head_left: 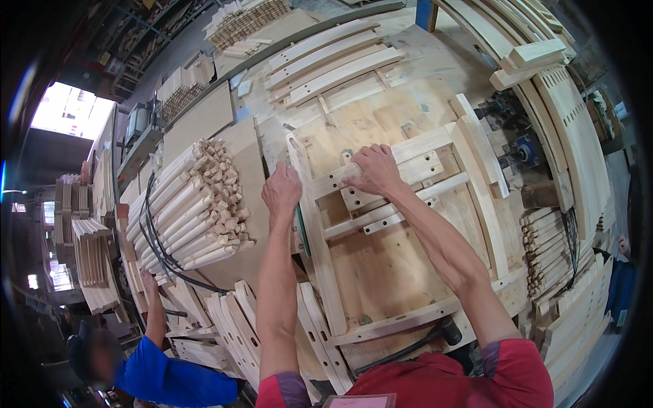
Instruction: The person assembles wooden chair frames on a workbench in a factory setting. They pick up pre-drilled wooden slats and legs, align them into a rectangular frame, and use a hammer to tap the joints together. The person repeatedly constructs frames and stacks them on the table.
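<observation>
A pale wooden frame (322, 272) lies on the plywood bench top in front of me, with drilled rails and a long side piece. My right hand (375, 170) is curled over its far rail (423, 143), near the left end; the thumb is beside a short drilled block (426, 167). Just left of the frame's side piece, my left hand (282, 192) is closed like a fist. What its fingers hold is hidden. A narrow green strip (302, 231) runs below that hand, along the frame. Two slim crossbars (400, 219) span the frame's inside.
A bundle of wooden sticks (197, 204) with a black cable across it is at the left. Curved slats (326, 58) lie at the far side. Clamp-like machine parts (520, 151) stand right of the frame. A co-worker in blue (170, 370) is at the lower left.
</observation>
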Demonstrator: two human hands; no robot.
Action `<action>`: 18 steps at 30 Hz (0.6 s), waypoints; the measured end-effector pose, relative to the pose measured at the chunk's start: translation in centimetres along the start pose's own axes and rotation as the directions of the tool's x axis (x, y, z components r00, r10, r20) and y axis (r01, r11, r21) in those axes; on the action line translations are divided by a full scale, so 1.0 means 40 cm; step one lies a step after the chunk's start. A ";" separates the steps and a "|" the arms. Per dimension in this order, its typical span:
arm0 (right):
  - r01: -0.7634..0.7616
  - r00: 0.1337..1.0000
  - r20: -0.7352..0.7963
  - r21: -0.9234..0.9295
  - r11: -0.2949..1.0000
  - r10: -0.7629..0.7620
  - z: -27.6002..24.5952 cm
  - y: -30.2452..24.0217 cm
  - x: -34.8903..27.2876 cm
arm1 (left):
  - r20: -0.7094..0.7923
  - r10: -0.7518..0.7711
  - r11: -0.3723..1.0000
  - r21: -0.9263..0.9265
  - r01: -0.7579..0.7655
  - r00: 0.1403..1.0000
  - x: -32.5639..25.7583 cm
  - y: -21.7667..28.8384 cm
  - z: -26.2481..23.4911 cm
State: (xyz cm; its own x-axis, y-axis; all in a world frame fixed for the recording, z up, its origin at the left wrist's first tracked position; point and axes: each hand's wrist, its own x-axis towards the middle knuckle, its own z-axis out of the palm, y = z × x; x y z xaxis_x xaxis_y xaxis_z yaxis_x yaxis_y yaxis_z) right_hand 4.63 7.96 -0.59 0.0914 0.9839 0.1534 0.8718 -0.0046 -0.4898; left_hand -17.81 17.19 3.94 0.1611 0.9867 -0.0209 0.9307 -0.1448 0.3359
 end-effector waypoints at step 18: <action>-0.052 0.999 0.005 -0.001 0.999 0.052 -0.012 -0.013 0.003 | 0.041 -0.024 0.999 -0.028 0.025 0.999 0.006 -0.003 0.000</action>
State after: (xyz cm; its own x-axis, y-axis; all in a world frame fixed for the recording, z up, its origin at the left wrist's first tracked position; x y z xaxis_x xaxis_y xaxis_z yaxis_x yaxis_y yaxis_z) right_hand 4.42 8.01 0.11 0.1339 0.9833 0.1232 0.8665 -0.0559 -0.4960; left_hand -17.89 17.46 3.91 0.1521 0.9861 -0.0670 0.9248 -0.1181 0.3616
